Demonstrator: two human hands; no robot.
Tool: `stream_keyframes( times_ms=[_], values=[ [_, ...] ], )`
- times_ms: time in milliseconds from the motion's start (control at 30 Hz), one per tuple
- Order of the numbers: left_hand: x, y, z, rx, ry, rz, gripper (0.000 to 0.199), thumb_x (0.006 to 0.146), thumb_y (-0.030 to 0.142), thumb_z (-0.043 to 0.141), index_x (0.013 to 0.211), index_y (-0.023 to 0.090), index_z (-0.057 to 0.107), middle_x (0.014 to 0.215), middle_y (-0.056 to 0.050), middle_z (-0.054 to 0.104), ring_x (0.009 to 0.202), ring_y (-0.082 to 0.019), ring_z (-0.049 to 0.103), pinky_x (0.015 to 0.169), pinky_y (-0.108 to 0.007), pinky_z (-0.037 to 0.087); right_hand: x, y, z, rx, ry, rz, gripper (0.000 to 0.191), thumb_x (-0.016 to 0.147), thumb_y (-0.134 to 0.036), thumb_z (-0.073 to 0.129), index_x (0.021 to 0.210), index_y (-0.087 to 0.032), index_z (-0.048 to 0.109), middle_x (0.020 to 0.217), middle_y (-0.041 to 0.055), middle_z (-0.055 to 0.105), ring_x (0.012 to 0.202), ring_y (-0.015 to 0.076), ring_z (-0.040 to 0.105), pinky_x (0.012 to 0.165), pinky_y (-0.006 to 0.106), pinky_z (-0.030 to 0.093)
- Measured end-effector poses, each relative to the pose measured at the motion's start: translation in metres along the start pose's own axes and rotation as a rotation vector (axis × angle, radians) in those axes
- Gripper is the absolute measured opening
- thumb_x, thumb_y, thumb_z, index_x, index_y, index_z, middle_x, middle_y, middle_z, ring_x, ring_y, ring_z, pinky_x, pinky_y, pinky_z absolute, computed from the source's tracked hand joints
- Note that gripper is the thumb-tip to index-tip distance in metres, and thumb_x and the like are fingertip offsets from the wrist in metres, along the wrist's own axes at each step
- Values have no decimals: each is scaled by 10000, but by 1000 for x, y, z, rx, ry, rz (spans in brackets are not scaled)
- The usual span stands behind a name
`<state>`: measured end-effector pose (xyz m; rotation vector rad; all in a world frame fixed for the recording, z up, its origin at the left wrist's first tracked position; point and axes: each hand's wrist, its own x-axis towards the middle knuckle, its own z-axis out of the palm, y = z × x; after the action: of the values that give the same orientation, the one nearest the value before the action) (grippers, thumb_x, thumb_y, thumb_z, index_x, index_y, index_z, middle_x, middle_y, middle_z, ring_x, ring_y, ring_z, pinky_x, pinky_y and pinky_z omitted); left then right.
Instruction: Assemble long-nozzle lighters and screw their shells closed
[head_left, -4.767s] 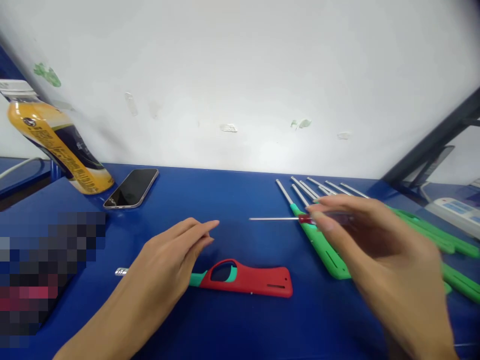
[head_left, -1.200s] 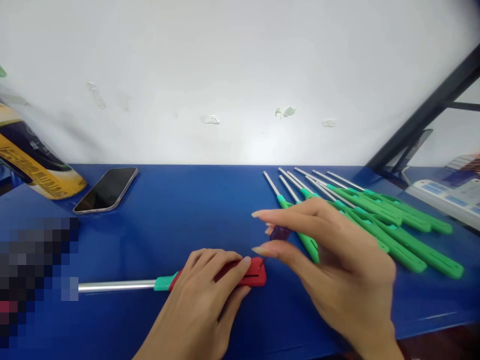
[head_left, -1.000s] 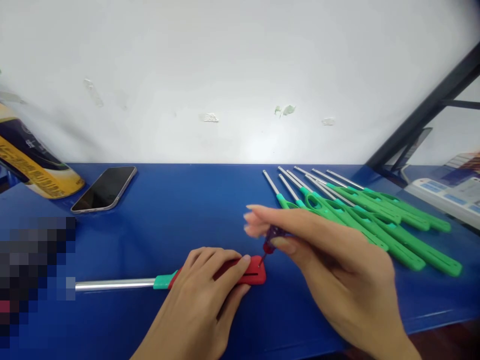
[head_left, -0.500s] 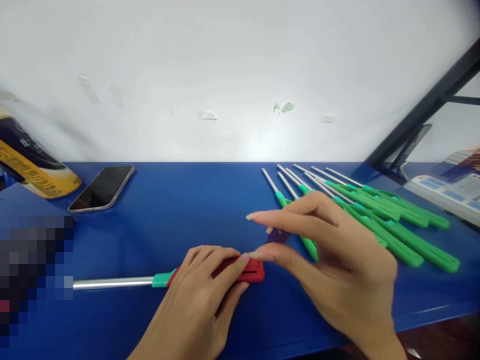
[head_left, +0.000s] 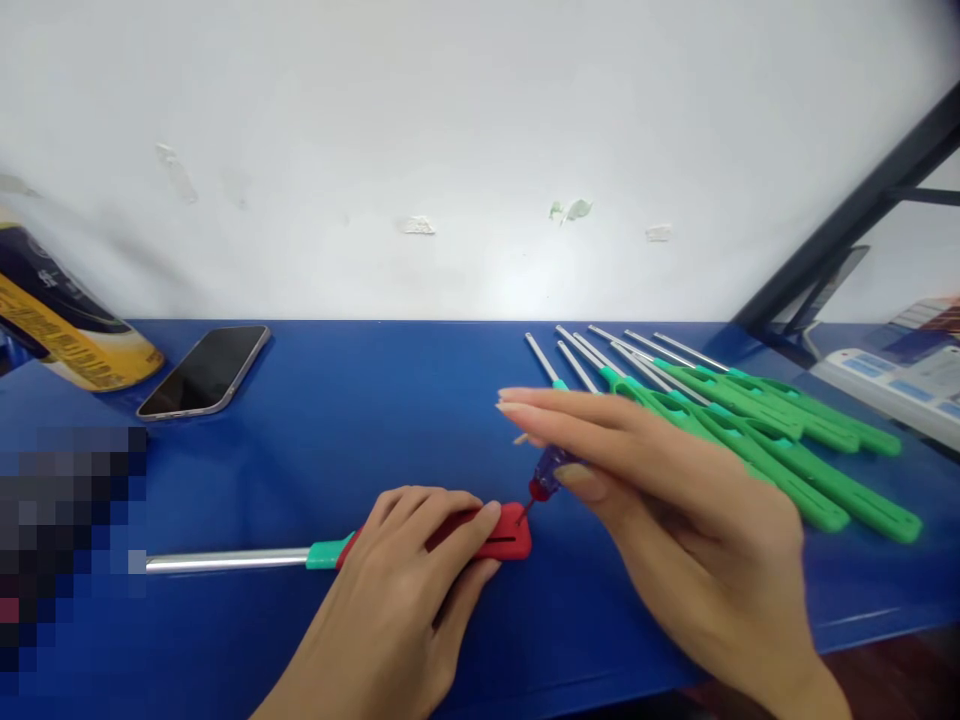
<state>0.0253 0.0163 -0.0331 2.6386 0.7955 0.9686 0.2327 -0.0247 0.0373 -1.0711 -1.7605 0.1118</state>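
A red gas lighter point(head_left: 514, 545) with a long metal tube and a teal collar lies on the blue table, tube pointing left. My left hand point(head_left: 409, 580) is closed over its handle and presses it down. My right hand point(head_left: 675, 530) holds a small screwdriver point(head_left: 549, 472) with a purple see-through handle between thumb and fingers. Its thin shaft slants down to the handle's right end, with the tip at a small hole there. The palm hides part of the screwdriver's handle.
Several green lighters point(head_left: 810, 475) lie fanned out on the right of the blue table point(head_left: 360, 400). A phone point(head_left: 206, 372) and a yellow and dark can point(head_left: 75, 320) are at the left. Behind stands a white wall point(head_left: 480, 150). A white board-like object point(head_left: 892, 385) is at far right.
My right thumb has drawn back from the red handle and the fingers have shifted round the screwdriver, so its shaft now shows. My left hand has stayed on the lighter.
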Motion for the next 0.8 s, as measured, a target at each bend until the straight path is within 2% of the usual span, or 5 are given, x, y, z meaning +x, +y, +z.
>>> stream_keyframes(
  times_ms=[200, 367, 533, 700, 800],
  values=[
    [0, 1, 0, -7, 11, 1, 301, 1049, 139, 623, 1330, 244, 651, 1236, -32, 733, 1075, -237, 648, 926, -442, 541, 0, 0, 2, -22, 86, -7, 291, 974, -108, 752, 1203, -279, 811, 1022, -45, 730, 878, 54, 700, 776, 143, 597],
    [-1, 0, 0, -11, -9, -13, 312, 1043, 135, 636, 1337, 240, 651, 1251, -48, 723, 1097, -241, 643, 935, -436, 546, -1, 0, -1, 11, -53, 19, 433, 1059, -69, 547, 1384, -287, 732, 1325, -13, 741, 1145, 109, 710, 933, 201, 610],
    [0, 1, 1, -17, -1, -10, 299, 1051, 143, 627, 1328, 252, 652, 1226, -39, 732, 1075, -242, 644, 920, -440, 535, 0, 1, 2, -20, 74, 5, 332, 973, -119, 762, 1275, -254, 790, 972, -19, 693, 847, 83, 684, 761, 190, 608],
    [1, 1, -1, -14, -11, -20, 313, 1042, 136, 638, 1334, 247, 650, 1246, -36, 726, 1087, -241, 642, 928, -442, 547, 0, 2, 2, 29, -60, 10, 474, 1040, -37, 556, 1417, -276, 716, 1360, -13, 737, 1176, 118, 707, 962, 219, 609],
    [1, 1, -1, -16, -1, -12, 307, 1036, 131, 641, 1320, 250, 654, 1220, -32, 734, 1067, -243, 646, 916, -447, 552, 1, 2, 2, 49, 32, 6, 390, 987, -52, 692, 1294, -276, 778, 1087, -31, 776, 958, 90, 727, 852, 190, 618]
  ],
)
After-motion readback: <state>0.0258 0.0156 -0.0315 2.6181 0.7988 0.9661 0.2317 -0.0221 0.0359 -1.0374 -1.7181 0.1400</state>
